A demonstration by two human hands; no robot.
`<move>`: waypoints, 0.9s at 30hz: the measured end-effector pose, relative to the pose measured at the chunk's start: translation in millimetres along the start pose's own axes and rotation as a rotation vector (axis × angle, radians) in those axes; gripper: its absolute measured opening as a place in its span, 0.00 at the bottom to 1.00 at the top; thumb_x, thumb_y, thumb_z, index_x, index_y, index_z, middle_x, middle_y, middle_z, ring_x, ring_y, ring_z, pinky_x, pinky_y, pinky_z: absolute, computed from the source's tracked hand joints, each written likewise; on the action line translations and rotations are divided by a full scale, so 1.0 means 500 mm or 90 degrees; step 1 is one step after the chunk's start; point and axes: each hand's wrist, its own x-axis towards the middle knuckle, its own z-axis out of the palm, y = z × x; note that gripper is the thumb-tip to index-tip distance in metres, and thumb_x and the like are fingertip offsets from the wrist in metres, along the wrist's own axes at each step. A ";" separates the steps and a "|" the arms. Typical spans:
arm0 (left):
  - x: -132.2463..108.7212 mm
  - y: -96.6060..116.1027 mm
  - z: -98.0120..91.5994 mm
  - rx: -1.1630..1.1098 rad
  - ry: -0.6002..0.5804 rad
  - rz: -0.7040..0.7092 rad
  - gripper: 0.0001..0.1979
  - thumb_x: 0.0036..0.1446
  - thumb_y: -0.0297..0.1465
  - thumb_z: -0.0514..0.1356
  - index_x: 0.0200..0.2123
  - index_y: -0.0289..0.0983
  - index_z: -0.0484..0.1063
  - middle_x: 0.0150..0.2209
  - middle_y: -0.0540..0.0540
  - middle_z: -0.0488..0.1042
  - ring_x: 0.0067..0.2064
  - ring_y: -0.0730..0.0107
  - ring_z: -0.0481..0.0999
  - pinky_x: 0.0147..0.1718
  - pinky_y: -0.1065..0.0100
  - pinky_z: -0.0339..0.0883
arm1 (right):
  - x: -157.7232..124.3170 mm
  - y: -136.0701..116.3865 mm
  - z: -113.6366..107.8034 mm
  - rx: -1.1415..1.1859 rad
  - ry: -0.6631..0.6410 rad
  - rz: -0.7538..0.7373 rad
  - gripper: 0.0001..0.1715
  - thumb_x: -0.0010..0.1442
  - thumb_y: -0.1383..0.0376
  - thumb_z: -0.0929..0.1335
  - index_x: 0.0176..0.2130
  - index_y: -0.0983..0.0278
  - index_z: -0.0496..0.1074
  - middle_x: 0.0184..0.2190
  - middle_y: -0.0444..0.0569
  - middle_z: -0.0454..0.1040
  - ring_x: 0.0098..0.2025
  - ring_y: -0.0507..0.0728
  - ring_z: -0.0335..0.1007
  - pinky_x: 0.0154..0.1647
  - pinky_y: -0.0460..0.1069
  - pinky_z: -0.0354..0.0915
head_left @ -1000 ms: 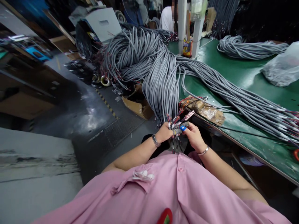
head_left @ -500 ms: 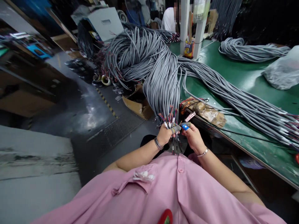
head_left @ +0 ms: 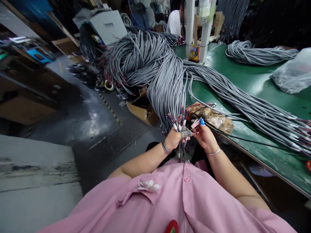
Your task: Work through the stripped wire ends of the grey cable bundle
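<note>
My left hand (head_left: pixel 173 138) is closed around several grey cable ends (head_left: pixel 179 128) with white bands and fanned, coloured wires. A grey cover sits on its thumb. Just to the right, my right hand (head_left: pixel 205 137) has its fingers curled together close to the left thumb tip, a blue cover (head_left: pixel 202 121) on its raised thumb. Whatever lies between those fingers is too small to make out. A pale pink strip with holes (head_left: pixel 195 123) shows right behind the right fingers, at the bench edge. More cable ends hang below my left hand.
A thick bundle of grey cables (head_left: pixel 167 81) drapes over the bench end, and another (head_left: pixel 233 94) runs along the green bench (head_left: pixel 252 79). A taped cardboard piece (head_left: pixel 218 120) lies near the edge. An open carton (head_left: pixel 141 111) stands on the floor. A person in white (head_left: pixel 174 22) is behind.
My right hand has moved slightly right and up, its blue-covered thumb now raised away from the left thumb. My left hand still grips the cable ends; the view has shifted slightly.
</note>
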 end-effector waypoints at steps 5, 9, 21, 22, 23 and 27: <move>0.009 0.001 0.004 0.000 0.011 -0.011 0.16 0.44 0.39 0.68 0.23 0.30 0.75 0.18 0.47 0.73 0.15 0.80 0.63 0.14 0.74 0.53 | -0.001 0.012 -0.006 0.086 -0.039 0.013 0.16 0.52 0.53 0.74 0.33 0.62 0.75 0.27 0.43 0.75 0.27 0.50 0.68 0.29 0.45 0.69; 0.011 0.001 0.006 0.019 0.021 -0.019 0.16 0.43 0.39 0.68 0.21 0.30 0.74 0.18 0.47 0.72 0.14 0.81 0.63 0.14 0.75 0.53 | 0.007 0.017 -0.007 0.104 -0.053 0.002 0.13 0.54 0.55 0.73 0.33 0.62 0.75 0.28 0.44 0.76 0.29 0.52 0.69 0.29 0.48 0.69; 0.006 0.000 0.001 0.042 0.013 -0.044 0.17 0.42 0.40 0.68 0.18 0.31 0.71 0.16 0.48 0.71 0.14 0.80 0.62 0.13 0.74 0.52 | 0.002 0.019 -0.004 0.093 -0.062 0.008 0.21 0.53 0.46 0.71 0.33 0.61 0.73 0.29 0.44 0.76 0.28 0.51 0.69 0.28 0.47 0.67; 0.003 0.002 0.000 0.037 0.012 -0.045 0.17 0.41 0.40 0.69 0.18 0.31 0.71 0.16 0.48 0.71 0.14 0.80 0.62 0.13 0.74 0.52 | 0.000 0.016 -0.003 0.091 -0.064 0.021 0.23 0.53 0.44 0.70 0.32 0.61 0.73 0.29 0.44 0.76 0.27 0.51 0.69 0.27 0.47 0.67; -0.001 0.003 -0.001 0.030 0.013 -0.045 0.17 0.40 0.40 0.69 0.18 0.31 0.71 0.16 0.48 0.71 0.14 0.80 0.62 0.13 0.74 0.52 | -0.002 0.013 -0.003 0.091 -0.065 0.034 0.26 0.53 0.42 0.69 0.32 0.62 0.73 0.29 0.44 0.76 0.27 0.51 0.69 0.27 0.47 0.67; -0.017 0.003 -0.003 0.008 0.029 -0.030 0.16 0.39 0.39 0.70 0.21 0.31 0.72 0.17 0.48 0.72 0.14 0.80 0.63 0.13 0.74 0.52 | -0.005 0.000 -0.001 0.093 -0.059 0.054 0.25 0.54 0.43 0.69 0.34 0.62 0.73 0.30 0.45 0.76 0.29 0.52 0.70 0.29 0.48 0.68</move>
